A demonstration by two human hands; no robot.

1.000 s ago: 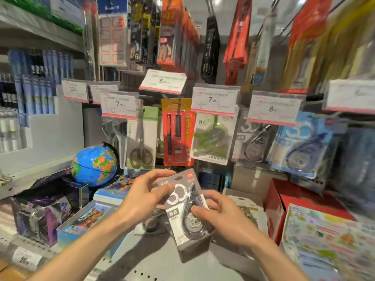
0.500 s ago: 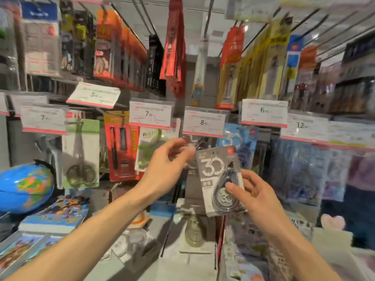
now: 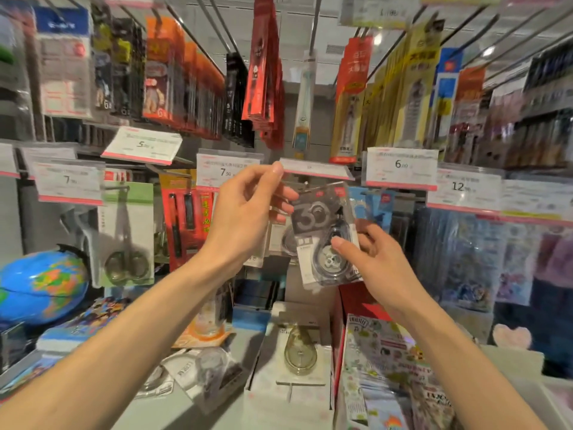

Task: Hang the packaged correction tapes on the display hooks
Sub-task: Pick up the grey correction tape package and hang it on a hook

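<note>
A packaged correction tape [image 3: 325, 235] is held up before the display hook [image 3: 305, 190], its long axis near upright and tipped slightly left at the top, printed face toward the camera. Its lower part is pinched by the right hand [image 3: 376, 259], thumb on the front. The price tag [image 3: 314, 170] above the hook is lifted by the left hand [image 3: 248, 215], fingertips curled against its left edge.

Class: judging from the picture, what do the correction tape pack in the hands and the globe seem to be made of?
Correction tape pack: printed card, seemingly under a clear glossy plastic blister; the dispenser shows through.
Globe: probably smooth plastic with a glossy printed map; it shines softly.
</note>
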